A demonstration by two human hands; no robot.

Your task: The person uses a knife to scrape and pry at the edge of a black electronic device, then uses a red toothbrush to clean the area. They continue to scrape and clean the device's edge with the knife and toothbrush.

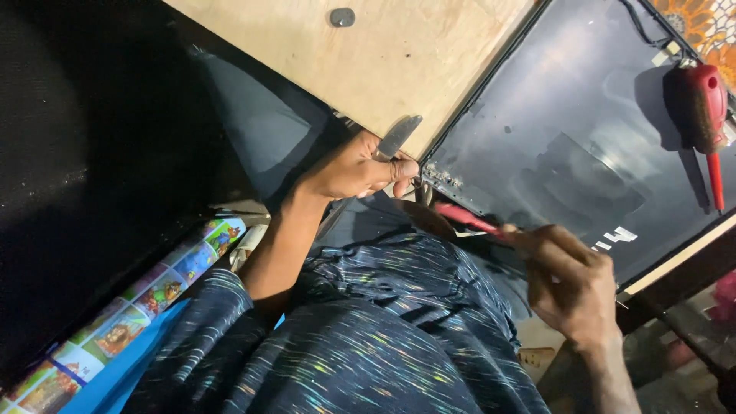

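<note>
Presently prying: left hand (356,169) grips a metal blade (399,136) at twelve o'clock, right hand (571,280) clasps a red-handled tool (466,218) at the dark panel (567,146) corner; steady leverage seems needed next

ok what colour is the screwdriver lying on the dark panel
Red handle, red shaft, on the screwdriver; the head view shows it best.

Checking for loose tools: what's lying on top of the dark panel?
A red-handled screwdriver lies on the dark panel near its far right corner. The right hand holds a red tool at the panel's near edge; its tip is hidden.
</note>
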